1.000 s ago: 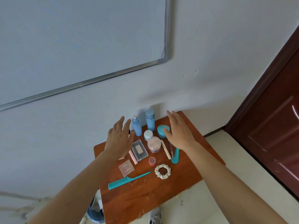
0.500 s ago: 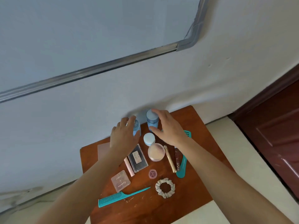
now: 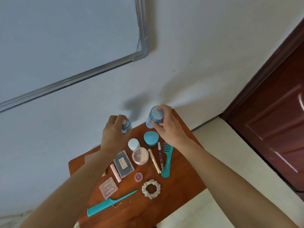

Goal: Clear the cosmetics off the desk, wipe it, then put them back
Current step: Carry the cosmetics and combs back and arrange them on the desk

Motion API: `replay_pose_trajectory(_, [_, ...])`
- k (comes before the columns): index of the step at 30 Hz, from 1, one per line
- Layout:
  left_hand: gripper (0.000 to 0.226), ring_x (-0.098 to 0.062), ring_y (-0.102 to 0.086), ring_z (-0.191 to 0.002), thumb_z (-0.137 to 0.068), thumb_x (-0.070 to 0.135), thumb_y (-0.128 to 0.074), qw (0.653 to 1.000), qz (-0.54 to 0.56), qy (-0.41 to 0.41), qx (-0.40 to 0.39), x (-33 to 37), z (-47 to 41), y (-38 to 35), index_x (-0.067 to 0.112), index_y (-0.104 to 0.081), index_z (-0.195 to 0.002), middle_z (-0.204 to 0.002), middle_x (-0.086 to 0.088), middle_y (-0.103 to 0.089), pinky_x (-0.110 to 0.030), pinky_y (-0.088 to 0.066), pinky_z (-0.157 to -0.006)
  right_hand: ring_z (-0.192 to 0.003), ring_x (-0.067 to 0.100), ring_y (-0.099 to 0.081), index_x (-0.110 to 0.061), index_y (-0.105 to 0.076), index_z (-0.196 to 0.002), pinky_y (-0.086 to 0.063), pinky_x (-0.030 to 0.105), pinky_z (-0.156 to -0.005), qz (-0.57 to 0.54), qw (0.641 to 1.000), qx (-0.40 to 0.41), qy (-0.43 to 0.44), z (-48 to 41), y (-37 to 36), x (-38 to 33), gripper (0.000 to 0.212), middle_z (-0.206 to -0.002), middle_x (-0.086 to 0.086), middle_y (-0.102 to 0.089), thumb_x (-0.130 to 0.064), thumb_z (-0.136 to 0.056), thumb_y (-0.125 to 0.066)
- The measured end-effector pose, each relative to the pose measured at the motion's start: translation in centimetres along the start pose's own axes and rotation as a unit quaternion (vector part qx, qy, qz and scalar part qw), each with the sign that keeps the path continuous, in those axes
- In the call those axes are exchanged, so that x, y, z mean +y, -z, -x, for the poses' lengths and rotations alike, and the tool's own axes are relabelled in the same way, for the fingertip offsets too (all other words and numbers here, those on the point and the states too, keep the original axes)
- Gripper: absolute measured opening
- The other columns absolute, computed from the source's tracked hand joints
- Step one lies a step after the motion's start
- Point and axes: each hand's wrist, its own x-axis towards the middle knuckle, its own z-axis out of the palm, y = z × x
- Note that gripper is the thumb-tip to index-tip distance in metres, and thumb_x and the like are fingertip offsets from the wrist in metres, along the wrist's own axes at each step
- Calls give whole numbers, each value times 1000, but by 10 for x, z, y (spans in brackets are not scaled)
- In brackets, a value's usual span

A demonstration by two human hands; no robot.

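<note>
Clearing looks barely begun: at the back of the surface [image 3: 181, 186] the left hand [image 3: 113, 132] curls its fingers round the small blue bottle [image 3: 127, 126], the right hand [image 3: 167, 127] pinches the taller blue bottle [image 3: 153, 117], and both need lifting straight up next

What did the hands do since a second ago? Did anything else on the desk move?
Both hands reached forward toward the wall. The left hand now grips the small blue pump bottle, and the right hand grips the taller blue round-capped bottle; before, both hovered open. The teal tail comb, the cream fabric scrunchie and the rest stayed put on the brown wooden desk.
</note>
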Motion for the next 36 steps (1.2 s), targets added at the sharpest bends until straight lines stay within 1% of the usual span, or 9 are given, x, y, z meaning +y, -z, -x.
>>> replay_pose_trajectory(5, [45, -22, -57, -94, -77, 18, -80, 997, 45, -59, 31, 99, 15, 6, 19, -51, -112, -120, -8, -56, -26, -49, -74, -105, 18, -63, -34, -26, -127, -56, 22, -82, 16, 996, 89, -29, 72, 104, 8, 57, -131, -1, -49, -28, -90, -68])
replay_pose_trajectory(8, [41, -21, -53, -76, -72, 9, -78, 987, 76, -139, 13, 176, 34, 1, 23, -48, -98, -87, 6, -57, -26, -39, -65, -92, 17, -65, -39, -27, -125, -42, 9, -69, 42, 986, 144, -71, 133, 178, 19, 55, -123, -9, -51, -31, -90, -68])
replay_pose_trajectory(10, [40, -16, -48, -67, -69, 6, -73, 977, 102, -186, -6, 234, 52, -8, 26, -46, -91, -74, 16, -51, -24, -33, -60, -89, 16, -66, -41, -29, -126, -41, 18, -69, 57, 976, 183, -103, 182, 226, 25, 53, -122, -10, -54, -36, -90, -68])
replay_pose_trajectory(15, [35, -6, -50, -63, -74, 15, -70, 941, 196, -262, -85, 385, 124, -53, 33, -44, -91, -73, 12, -54, -21, -36, -56, -83, 10, -61, -45, -31, -126, -48, 26, -74, 90, 934, 309, -156, 330, 338, 44, 53, -116, -14, -56, -41, -89, -67])
replay_pose_trajectory(20, [42, -4, -49, -63, -66, 12, -72, 870, 232, -392, -189, 527, 225, -104, 32, -53, -98, -71, 13, -51, -19, -37, -60, -93, -2, -56, -48, -32, -125, -42, 6, -75, 128, 850, 458, -226, 489, 417, 58, 53, -116, -28, -50, -40, -87, -69])
replay_pose_trajectory(25, [51, 0, -55, -67, -67, 17, -76, 789, 260, -473, -294, 649, 333, -157, 32, -56, -111, -78, 17, -58, -8, -36, -60, -96, -3, -53, -46, -33, -128, -40, 4, -76, 165, 755, 557, -305, 642, 462, 64, 53, -115, -31, -49, -46, -87, -66])
replay_pose_trajectory(27, [52, -4, -56, -71, -68, 16, -76, 757, 268, -494, -334, 688, 379, -179, 30, -58, -114, -83, 15, -60, -6, -38, -60, -97, 2, -56, -45, -32, -131, -45, 13, -77, 173, 714, 585, -344, 697, 471, 67, 56, -119, -24, -54, -45, -87, -67])
replay_pose_trajectory(33, [36, -8, -56, -67, -67, 13, -76, 680, 309, -479, -460, 787, 513, -248, 31, -60, -94, -79, 12, -62, -13, -42, -56, -116, 17, -58, -36, -23, -149, -50, 35, -93, 175, 618, 611, -463, 835, 509, 85, 81, -134, -8, -58, -43, -85, -72])
replay_pose_trajectory(36, [38, -15, -62, -81, -68, 12, -79, 634, 307, -479, -524, 836, 575, -275, 29, -61, -97, -90, 13, -65, -28, -52, -69, -121, 18, -56, -31, -27, -150, -44, 27, -96, 174, 590, 611, -499, 893, 535, 89, 80, -137, -5, -57, -40, -85, -73])
